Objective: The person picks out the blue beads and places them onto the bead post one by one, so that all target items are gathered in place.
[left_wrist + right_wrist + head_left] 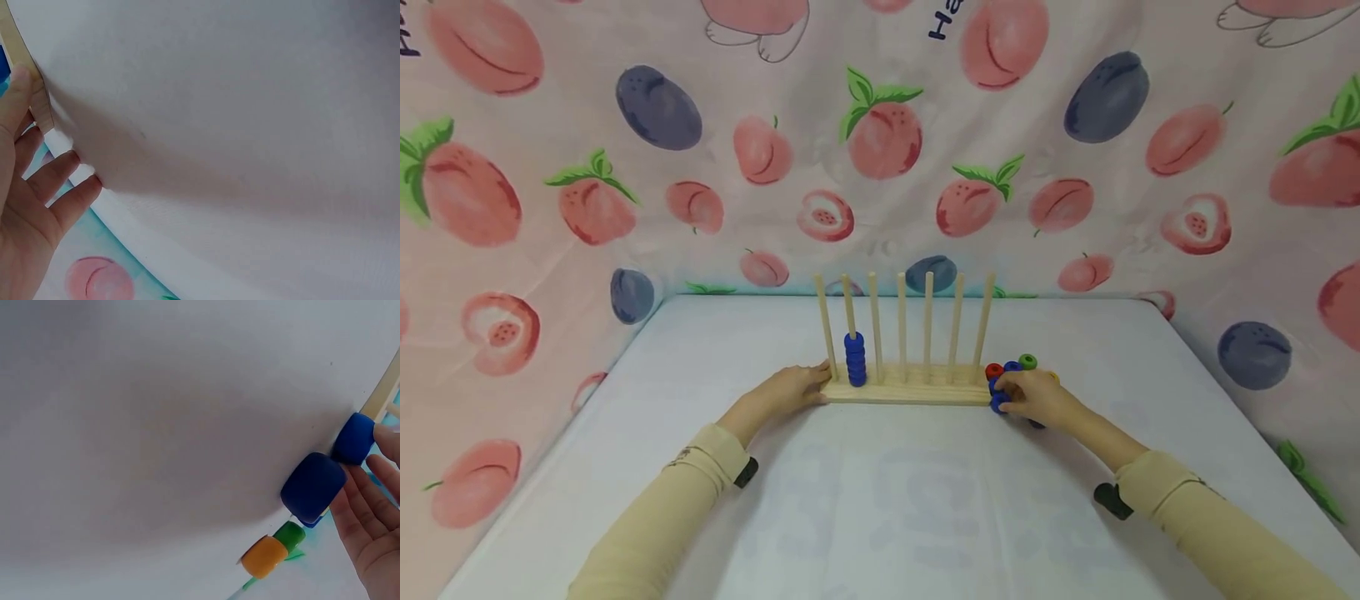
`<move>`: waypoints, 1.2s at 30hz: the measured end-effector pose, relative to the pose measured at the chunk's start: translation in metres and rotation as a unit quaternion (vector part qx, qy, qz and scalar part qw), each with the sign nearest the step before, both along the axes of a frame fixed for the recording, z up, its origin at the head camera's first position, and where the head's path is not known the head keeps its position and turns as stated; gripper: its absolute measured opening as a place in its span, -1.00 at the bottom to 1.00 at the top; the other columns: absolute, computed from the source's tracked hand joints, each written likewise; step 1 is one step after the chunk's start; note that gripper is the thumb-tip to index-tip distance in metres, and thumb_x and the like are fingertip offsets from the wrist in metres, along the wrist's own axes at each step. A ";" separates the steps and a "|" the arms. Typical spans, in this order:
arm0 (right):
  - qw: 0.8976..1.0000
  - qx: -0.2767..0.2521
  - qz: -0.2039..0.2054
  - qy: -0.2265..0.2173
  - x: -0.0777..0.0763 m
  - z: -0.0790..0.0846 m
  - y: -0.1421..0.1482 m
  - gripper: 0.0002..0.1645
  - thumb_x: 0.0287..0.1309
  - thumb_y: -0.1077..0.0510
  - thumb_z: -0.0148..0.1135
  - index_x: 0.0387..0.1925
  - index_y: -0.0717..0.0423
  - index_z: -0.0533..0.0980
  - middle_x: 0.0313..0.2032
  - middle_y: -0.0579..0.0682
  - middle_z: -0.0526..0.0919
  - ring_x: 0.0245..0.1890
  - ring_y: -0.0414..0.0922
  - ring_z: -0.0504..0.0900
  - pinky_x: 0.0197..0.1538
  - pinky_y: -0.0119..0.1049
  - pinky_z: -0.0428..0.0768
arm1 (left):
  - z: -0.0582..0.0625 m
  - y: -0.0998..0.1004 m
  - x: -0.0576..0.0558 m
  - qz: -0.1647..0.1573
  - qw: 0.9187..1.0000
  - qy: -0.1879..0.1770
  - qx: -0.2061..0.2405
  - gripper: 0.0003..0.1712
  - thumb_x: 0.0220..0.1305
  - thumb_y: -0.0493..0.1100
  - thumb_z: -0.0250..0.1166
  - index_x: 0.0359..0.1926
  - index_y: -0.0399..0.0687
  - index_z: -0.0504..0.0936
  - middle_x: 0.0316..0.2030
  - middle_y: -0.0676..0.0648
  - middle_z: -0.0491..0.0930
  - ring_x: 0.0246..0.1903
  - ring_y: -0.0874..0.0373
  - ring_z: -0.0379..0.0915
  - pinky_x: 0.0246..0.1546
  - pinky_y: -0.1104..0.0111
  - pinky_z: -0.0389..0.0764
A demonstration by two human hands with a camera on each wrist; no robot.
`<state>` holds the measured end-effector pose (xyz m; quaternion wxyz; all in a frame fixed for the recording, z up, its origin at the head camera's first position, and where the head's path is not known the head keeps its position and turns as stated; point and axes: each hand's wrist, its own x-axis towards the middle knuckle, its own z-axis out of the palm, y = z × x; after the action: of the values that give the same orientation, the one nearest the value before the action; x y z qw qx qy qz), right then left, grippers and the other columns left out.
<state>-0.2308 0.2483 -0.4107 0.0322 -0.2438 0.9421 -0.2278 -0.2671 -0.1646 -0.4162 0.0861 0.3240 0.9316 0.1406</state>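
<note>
A wooden peg stand [910, 396] with several upright rods stands mid-table. Several blue beads [855, 360] are stacked on its second rod from the left. My left hand [790, 387] holds the left end of the base, thumb on the near side; its other fingers spread by the end in the left wrist view. At the stand's right end, my right hand [1036, 396] has thumb and fingertips around a blue bead [355, 439]. Another blue bead [314, 487] lies beside those fingers. The hand partly hides the bead group in the head view.
Around the right hand lie a red bead [994, 371], a green bead [1027, 362] and an orange-yellow bead [264, 557]. A white cloth [910, 500] covers the table. Behind it hangs a fruit-print curtain [880, 225].
</note>
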 end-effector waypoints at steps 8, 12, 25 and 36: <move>1.000 0.020 0.005 -0.001 0.000 0.000 -0.001 -0.73 -0.06 0.28 0.41 -0.28 0.31 0.56 -0.43 0.02 0.66 -0.42 -0.21 0.57 -0.38 -0.43 0.56 | 0.000 0.002 0.001 0.003 1.000 -0.004 0.001 -0.36 0.28 -0.09 0.21 0.29 -0.30 0.31 0.31 -0.30 0.24 0.21 -0.28 0.31 0.24 -0.03 0.36; 1.000 0.020 0.003 -0.002 0.001 0.000 0.001 -0.73 -0.07 0.28 0.41 -0.29 0.32 0.57 -0.43 0.02 0.67 -0.41 -0.19 0.59 -0.37 -0.41 0.58 | 0.000 0.002 0.002 0.006 1.000 -0.008 -0.002 -0.37 0.30 -0.08 0.19 0.29 -0.29 0.31 0.32 -0.28 0.22 0.22 -0.28 0.29 0.26 -0.02 0.34; 0.999 -0.012 0.024 -0.021 0.000 0.004 -0.002 -0.72 -0.05 0.31 0.38 -0.27 0.40 0.56 -0.45 0.07 0.67 -0.44 -0.19 0.59 -0.41 -0.47 0.56 | 0.000 0.003 0.004 0.008 1.000 -0.005 -0.013 -0.40 0.30 -0.10 0.19 0.27 -0.32 0.34 0.31 -0.30 0.24 0.22 -0.27 0.30 0.25 -0.01 0.36; 0.999 -0.021 0.013 -0.022 0.001 0.010 -0.010 -0.72 -0.01 0.28 0.36 -0.22 0.36 0.56 -0.39 0.06 0.69 -0.38 -0.16 0.62 -0.37 -0.43 0.61 | 0.003 0.004 0.002 0.019 1.000 -0.008 -0.009 -0.38 0.29 -0.10 0.21 0.29 -0.30 0.33 0.32 -0.27 0.26 0.22 -0.27 0.31 0.25 -0.03 0.35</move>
<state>-0.2296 0.2385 -0.4008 0.0505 -0.2514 0.9330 -0.2525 -0.2650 -0.1606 -0.4131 0.0940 0.3044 0.9380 0.1368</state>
